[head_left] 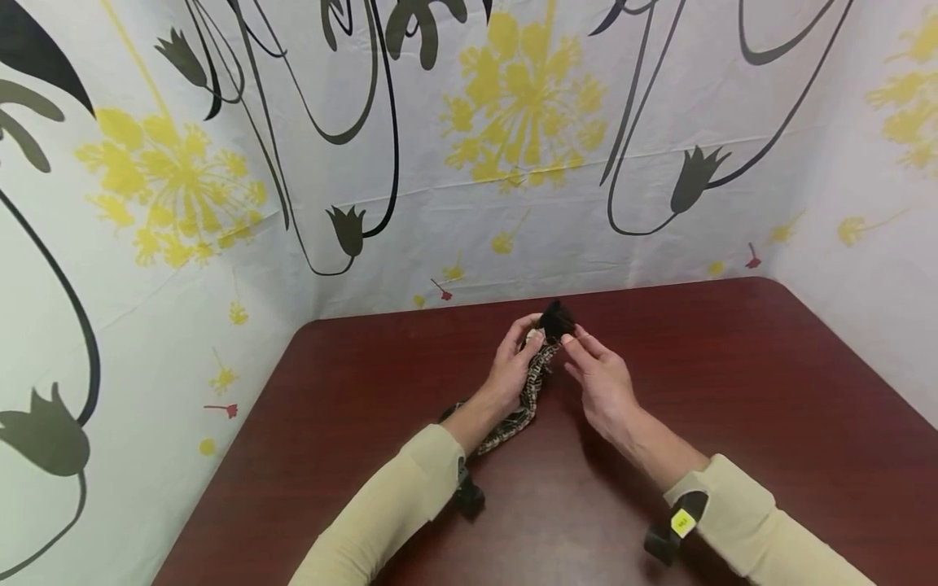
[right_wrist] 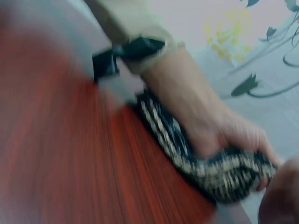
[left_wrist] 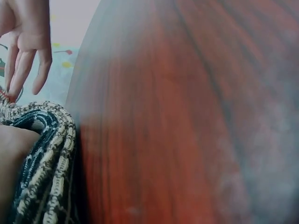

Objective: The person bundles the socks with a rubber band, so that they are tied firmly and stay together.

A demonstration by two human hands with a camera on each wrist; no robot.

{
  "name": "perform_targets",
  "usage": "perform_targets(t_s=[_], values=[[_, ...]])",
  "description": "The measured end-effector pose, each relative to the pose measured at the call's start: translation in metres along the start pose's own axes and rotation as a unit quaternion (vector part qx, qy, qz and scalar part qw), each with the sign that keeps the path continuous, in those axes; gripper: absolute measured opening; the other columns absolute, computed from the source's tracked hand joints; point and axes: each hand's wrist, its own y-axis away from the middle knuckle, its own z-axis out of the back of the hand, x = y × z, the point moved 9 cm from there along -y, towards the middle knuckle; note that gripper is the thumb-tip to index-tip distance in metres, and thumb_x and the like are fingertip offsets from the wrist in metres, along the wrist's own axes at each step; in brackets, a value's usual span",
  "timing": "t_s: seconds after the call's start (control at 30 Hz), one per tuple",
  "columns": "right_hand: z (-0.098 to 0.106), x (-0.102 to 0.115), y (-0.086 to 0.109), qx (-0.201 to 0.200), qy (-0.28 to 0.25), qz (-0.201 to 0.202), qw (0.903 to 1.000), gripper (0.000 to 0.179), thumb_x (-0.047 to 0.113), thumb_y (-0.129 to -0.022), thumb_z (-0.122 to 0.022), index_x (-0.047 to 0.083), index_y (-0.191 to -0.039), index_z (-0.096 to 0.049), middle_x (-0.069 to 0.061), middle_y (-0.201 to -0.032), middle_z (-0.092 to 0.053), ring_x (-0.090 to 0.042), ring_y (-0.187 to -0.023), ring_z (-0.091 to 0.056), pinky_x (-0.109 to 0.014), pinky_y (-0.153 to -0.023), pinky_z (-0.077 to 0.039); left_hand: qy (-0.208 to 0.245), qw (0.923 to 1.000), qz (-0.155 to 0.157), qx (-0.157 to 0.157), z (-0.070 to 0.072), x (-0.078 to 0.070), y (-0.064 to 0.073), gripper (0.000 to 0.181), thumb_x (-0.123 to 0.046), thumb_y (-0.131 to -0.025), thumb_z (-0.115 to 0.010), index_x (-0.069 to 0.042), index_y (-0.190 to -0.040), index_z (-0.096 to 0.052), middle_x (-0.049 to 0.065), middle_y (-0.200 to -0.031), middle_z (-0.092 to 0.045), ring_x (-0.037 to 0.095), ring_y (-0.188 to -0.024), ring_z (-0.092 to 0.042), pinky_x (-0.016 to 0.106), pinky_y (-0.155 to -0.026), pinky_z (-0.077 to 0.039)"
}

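A knitted black-and-cream piece (head_left: 538, 378) hangs in a folded strip from my left hand (head_left: 510, 366). Whether it is a hat or a scarf I cannot tell. The left thumb lies over its upper part. At its top end is a dark, fuzzy-looking part (head_left: 557, 320). My right hand (head_left: 607, 387) pinches the edge beside that dark end. In the left wrist view the right hand's fingers (left_wrist: 21, 70) reach down to the knit (left_wrist: 58, 158). The right wrist view shows the knit (right_wrist: 224, 175) under the left hand (right_wrist: 229, 133), somewhat blurred.
Beneath both hands spreads a dark red-brown wooden table (head_left: 352, 399) with rounded far corners. White cloth (head_left: 410, 220) printed with yellow and grey flowers stands behind and along the sides. Each wrist wears a black strap device (head_left: 667, 537).
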Motion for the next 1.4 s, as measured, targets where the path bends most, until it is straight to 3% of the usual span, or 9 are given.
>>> perform_targets(t_s=[0.2,0.4,0.53,0.67,0.8,0.87,1.07,1.2,1.4], values=[[0.008,0.007,-0.009,0.062,0.046,0.006,0.9970,0.067,0.018,-0.110,-0.061,-0.001,-0.165,-0.028,-0.013,-0.173,-0.028,-0.012,-0.138,-0.055,-0.040,-0.118,-0.041,-0.037,0.9985,-0.016,0.037,-0.005,-0.002,-0.001,0.032,-0.020,-0.112,-0.058,-0.013,-0.142,-0.065,0.002,-0.149,-0.060,0.020,-0.135,-0.055,0.040,-0.105,-0.047],[0.018,0.011,-0.010,0.114,0.079,0.017,0.9902,0.071,0.020,-0.108,-0.065,0.000,-0.166,-0.028,-0.023,-0.166,-0.036,-0.004,-0.111,-0.068,-0.032,-0.099,-0.056,-0.110,0.9903,-0.031,0.079,-0.015,-0.006,0.002,0.029,-0.019,-0.112,-0.058,-0.015,-0.140,-0.067,0.000,-0.146,-0.062,0.017,-0.132,-0.059,0.036,-0.101,-0.053],[0.024,0.015,-0.012,0.133,0.084,0.027,0.9871,0.068,0.019,-0.107,-0.067,-0.002,-0.163,-0.034,-0.019,-0.158,-0.048,-0.008,-0.108,-0.070,-0.030,-0.088,-0.060,-0.169,0.9759,-0.062,0.123,-0.027,-0.012,0.004,0.030,-0.019,-0.112,-0.058,-0.015,-0.140,-0.067,0.000,-0.145,-0.064,0.013,-0.136,-0.057,0.034,-0.104,-0.052],[0.029,0.017,-0.016,0.143,0.108,0.029,0.9834,0.066,0.020,-0.106,-0.069,-0.003,-0.161,-0.039,-0.012,-0.154,-0.050,-0.007,-0.109,-0.069,-0.029,-0.083,-0.060,-0.244,0.9558,-0.070,0.149,-0.036,-0.013,0.008,0.032,-0.031,-0.113,-0.056,-0.024,-0.143,-0.066,-0.007,-0.143,-0.064,0.009,-0.130,-0.060,0.033,-0.101,-0.053],[0.032,0.019,-0.016,0.154,0.182,0.047,0.9699,0.063,0.022,-0.103,-0.074,-0.002,-0.156,-0.049,-0.019,-0.155,-0.051,-0.008,-0.106,-0.070,-0.030,-0.083,-0.060,-0.318,0.9320,-0.064,0.162,-0.042,-0.010,0.012,0.036,-0.047,-0.111,-0.052,-0.034,-0.142,-0.065,-0.013,-0.143,-0.063,0.004,-0.120,-0.063,0.030,-0.094,-0.054],[0.034,0.020,-0.016,0.157,0.221,0.065,0.9604,0.060,0.022,-0.102,-0.076,-0.002,-0.152,-0.054,-0.022,-0.151,-0.055,-0.009,-0.103,-0.070,-0.031,-0.083,-0.061,-0.333,0.9250,-0.065,0.171,-0.045,-0.009,0.013,0.038,-0.049,-0.110,-0.051,-0.034,-0.143,-0.064,-0.012,-0.145,-0.062,0.004,-0.116,-0.063,0.029,-0.092,-0.053],[0.044,0.021,-0.018,0.143,0.265,0.082,0.9499,0.053,0.021,-0.098,-0.080,-0.005,-0.141,-0.062,-0.021,-0.133,-0.064,-0.013,-0.096,-0.072,-0.031,-0.083,-0.061,-0.333,0.9239,-0.053,0.180,-0.048,-0.006,0.015,0.035,-0.046,-0.110,-0.053,-0.034,-0.142,-0.061,-0.011,-0.152,-0.057,0.007,-0.131,-0.059,0.034,-0.102,-0.052],[0.051,0.019,-0.020,0.148,0.288,0.084,0.9423,0.049,0.023,-0.097,-0.082,-0.003,-0.137,-0.067,-0.020,-0.135,-0.066,-0.014,-0.101,-0.071,-0.029,-0.083,-0.060,-0.352,0.9191,-0.027,0.175,-0.047,0.000,0.016,0.034,-0.051,-0.109,-0.054,-0.029,-0.135,-0.053,-0.005,-0.156,-0.053,0.012,-0.145,-0.049,0.043,-0.110,-0.048],[0.056,0.017,-0.020,0.170,0.305,0.087,0.9329,0.045,0.022,-0.098,-0.081,-0.003,-0.134,-0.070,-0.022,-0.134,-0.067,-0.016,-0.104,-0.071,-0.030,-0.083,-0.060,-0.378,0.9095,-0.003,0.172,-0.045,0.007,0.018,0.031,-0.053,-0.110,-0.053,-0.026,-0.124,-0.051,0.000,-0.150,-0.057,0.016,-0.142,-0.052,0.042,-0.104,-0.050]])
